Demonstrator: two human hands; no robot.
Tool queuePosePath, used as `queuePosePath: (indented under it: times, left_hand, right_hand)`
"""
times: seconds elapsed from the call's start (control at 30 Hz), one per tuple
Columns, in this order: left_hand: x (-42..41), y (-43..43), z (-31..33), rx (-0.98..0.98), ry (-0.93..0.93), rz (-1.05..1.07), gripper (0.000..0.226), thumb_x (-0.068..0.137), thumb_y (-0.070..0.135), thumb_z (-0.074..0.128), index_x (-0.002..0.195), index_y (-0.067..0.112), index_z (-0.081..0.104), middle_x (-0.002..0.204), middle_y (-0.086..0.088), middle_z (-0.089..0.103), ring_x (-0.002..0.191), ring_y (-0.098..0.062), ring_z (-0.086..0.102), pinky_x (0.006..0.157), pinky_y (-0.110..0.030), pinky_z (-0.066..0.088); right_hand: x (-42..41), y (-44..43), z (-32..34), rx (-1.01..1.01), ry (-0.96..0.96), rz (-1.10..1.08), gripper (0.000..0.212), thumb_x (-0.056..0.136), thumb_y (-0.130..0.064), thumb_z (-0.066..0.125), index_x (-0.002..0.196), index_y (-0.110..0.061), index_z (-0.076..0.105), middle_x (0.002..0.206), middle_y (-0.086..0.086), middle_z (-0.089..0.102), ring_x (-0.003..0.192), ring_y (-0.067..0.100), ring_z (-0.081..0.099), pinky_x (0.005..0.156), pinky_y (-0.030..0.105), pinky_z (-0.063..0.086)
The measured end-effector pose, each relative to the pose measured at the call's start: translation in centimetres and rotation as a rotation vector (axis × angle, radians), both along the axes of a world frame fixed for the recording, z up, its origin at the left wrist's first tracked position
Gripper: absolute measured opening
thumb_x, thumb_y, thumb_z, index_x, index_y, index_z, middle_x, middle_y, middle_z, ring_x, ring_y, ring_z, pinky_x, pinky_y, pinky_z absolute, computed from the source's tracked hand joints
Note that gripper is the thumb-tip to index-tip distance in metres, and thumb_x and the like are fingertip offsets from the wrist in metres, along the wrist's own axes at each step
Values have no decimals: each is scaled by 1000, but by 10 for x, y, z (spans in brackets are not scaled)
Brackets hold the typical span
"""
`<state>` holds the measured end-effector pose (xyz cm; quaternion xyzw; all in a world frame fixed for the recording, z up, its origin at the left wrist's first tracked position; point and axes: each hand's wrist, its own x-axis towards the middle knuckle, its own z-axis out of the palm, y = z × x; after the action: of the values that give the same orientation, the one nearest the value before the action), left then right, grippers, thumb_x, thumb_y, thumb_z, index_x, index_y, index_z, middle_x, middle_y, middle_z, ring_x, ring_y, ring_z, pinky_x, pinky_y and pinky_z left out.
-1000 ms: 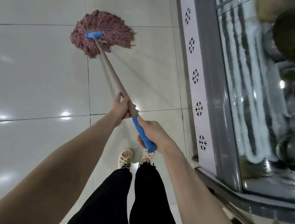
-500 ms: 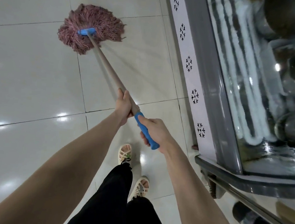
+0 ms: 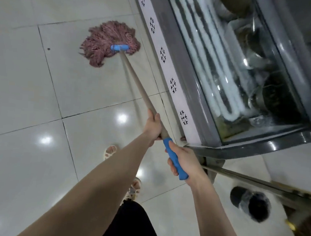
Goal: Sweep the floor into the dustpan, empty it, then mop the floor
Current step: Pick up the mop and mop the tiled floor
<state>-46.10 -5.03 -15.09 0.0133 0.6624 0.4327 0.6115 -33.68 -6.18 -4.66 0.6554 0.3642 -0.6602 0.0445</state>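
Note:
A mop with a pink string head (image 3: 108, 42) and a blue clamp lies flat on the glossy white tile floor (image 3: 32, 89), close to the base of a chest freezer. Its tan handle (image 3: 135, 81) slants down to me. My left hand (image 3: 153, 126) grips the tan shaft just above the blue grip. My right hand (image 3: 184, 161) is wrapped round the blue grip (image 3: 175, 160) at the handle's end.
A glass-topped chest freezer (image 3: 182, 79) with frosted coils runs along the right. A black bin with a plastic liner (image 3: 250, 204) stands at lower right beneath a metal bar. My feet in sandals (image 3: 109, 151) are on the tiles below my arms.
The mop head has swung right, from the open tiles toward the freezer's base. I have stepped back, and the bin has come into view.

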Motion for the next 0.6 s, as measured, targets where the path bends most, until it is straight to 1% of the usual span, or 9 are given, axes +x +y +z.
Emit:
queuePosePath:
  times: [0.1, 0.13, 0.2, 0.23, 0.27, 0.33, 0.4, 0.5, 0.6]
  left_hand:
    - [42, -12, 6, 0, -7, -73, 47, 105, 31, 26, 150, 26, 11, 96, -16, 60, 75, -27, 62, 46, -27, 48]
    - [55, -17, 8, 13, -20, -76, 49, 105, 29, 27, 151, 27, 9, 94, -17, 61, 71, -25, 63, 47, -29, 51]
    - [63, -26, 9, 31, -80, -13, 51, 104, 21, 33, 150, 22, 12, 86, -17, 65, 65, -24, 64, 66, -40, 60]
    - [61, -29, 9, 38, -106, 32, 46, 103, 15, 36, 146, 17, 20, 80, -17, 65, 63, -25, 64, 73, -43, 60]
    - [59, -32, 9, 43, -127, 70, 36, 101, 11, 38, 136, 11, 28, 76, -17, 62, 60, -25, 63, 72, -42, 60]
    - [58, -42, 12, 49, -112, 116, 14, 100, 9, 38, 114, 9, 35, 74, -14, 52, 54, -23, 57, 61, -35, 57]
    - [59, -55, 15, 39, -49, 123, 6, 101, 11, 37, 106, 10, 35, 74, -11, 47, 49, -20, 54, 59, -33, 54]
    - [55, -85, 14, 48, -26, 126, 10, 101, 14, 38, 111, 11, 37, 72, -10, 49, 43, -15, 57, 68, -37, 54]
    - [48, -122, 14, 39, -40, 164, 19, 101, 14, 39, 120, 14, 40, 76, -11, 49, 54, -20, 57, 65, -35, 55]
  right_hand:
    - [39, -20, 3, 0, 10, -38, 40, 94, -44, 54, 90, -4, 61, 49, 4, 48, 33, 13, 39, 36, 21, 30]
    - [52, -28, 5, -5, 17, -48, 41, 94, -44, 54, 90, -4, 60, 49, 4, 48, 33, 13, 39, 35, 20, 30]
    - [64, -38, 10, -39, 28, -58, 41, 95, -45, 53, 92, -4, 59, 50, 4, 47, 33, 12, 38, 34, 19, 30]
    - [66, -42, 12, -64, 33, -56, 41, 95, -45, 53, 92, -5, 59, 51, 3, 47, 33, 12, 39, 34, 19, 31]
    - [68, -46, 14, -83, 37, -49, 41, 95, -45, 53, 93, -5, 59, 53, 4, 47, 34, 11, 40, 34, 18, 32]
    - [70, -55, 18, -98, 29, -23, 41, 94, -46, 53, 93, -6, 60, 55, 4, 48, 34, 11, 42, 34, 18, 34]
    - [68, -64, 19, -100, 35, 2, 40, 94, -45, 54, 92, -6, 60, 56, 5, 50, 34, 11, 44, 34, 18, 36]
    - [63, -89, 22, -110, 43, 9, 38, 93, -43, 56, 92, -5, 60, 57, 6, 51, 34, 12, 45, 34, 18, 37]
    - [57, -120, 20, -135, 47, 40, 38, 93, -42, 57, 95, -4, 59, 57, 7, 51, 34, 12, 45, 34, 18, 37]
